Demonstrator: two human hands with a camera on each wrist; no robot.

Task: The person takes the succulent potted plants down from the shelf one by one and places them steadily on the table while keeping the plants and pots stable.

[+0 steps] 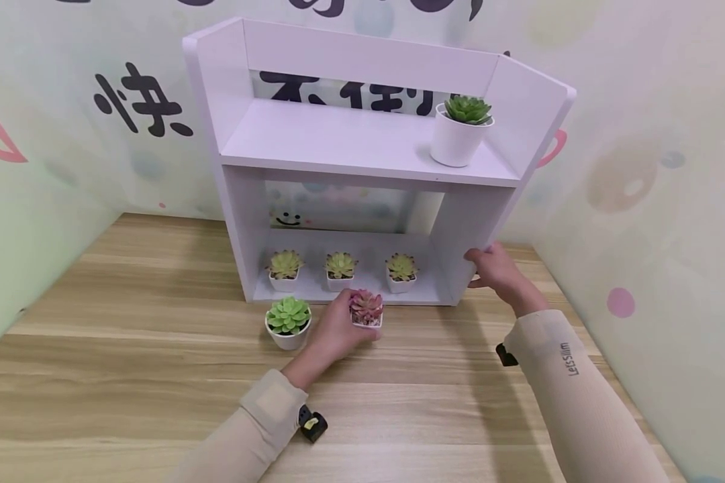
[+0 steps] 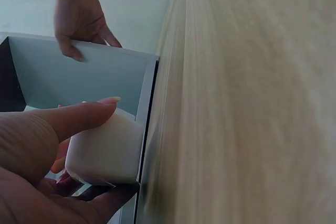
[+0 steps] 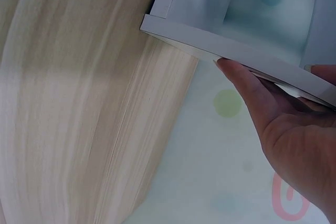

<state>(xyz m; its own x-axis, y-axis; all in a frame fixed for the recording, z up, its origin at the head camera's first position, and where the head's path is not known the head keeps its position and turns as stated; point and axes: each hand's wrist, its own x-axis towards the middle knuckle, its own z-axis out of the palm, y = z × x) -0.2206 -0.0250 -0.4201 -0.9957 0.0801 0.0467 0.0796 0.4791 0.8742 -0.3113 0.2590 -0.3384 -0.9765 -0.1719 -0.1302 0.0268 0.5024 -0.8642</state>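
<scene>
My left hand point(image 1: 336, 330) grips a small pink succulent point(image 1: 366, 307) in a white pot, just in front of the white shelf's point(image 1: 338, 171) lower level. In the left wrist view the thumb and fingers pinch the sides of the white pot point(image 2: 107, 148); its plant is mostly hidden there. My right hand point(image 1: 500, 274) holds the front edge of the shelf's right side panel point(image 3: 231, 45), with the thumb and fingers on opposite faces. A green succulent point(image 1: 288, 316) in a round white pot stands on the table beside my left hand.
Three yellow-green succulents in white pots, left point(image 1: 284, 267), middle point(image 1: 341, 267) and right point(image 1: 401, 270), line the lower shelf. A larger potted green succulent point(image 1: 459, 134) stands at the right of the upper shelf. The wooden table point(image 1: 127, 349) meets walls behind and at both sides.
</scene>
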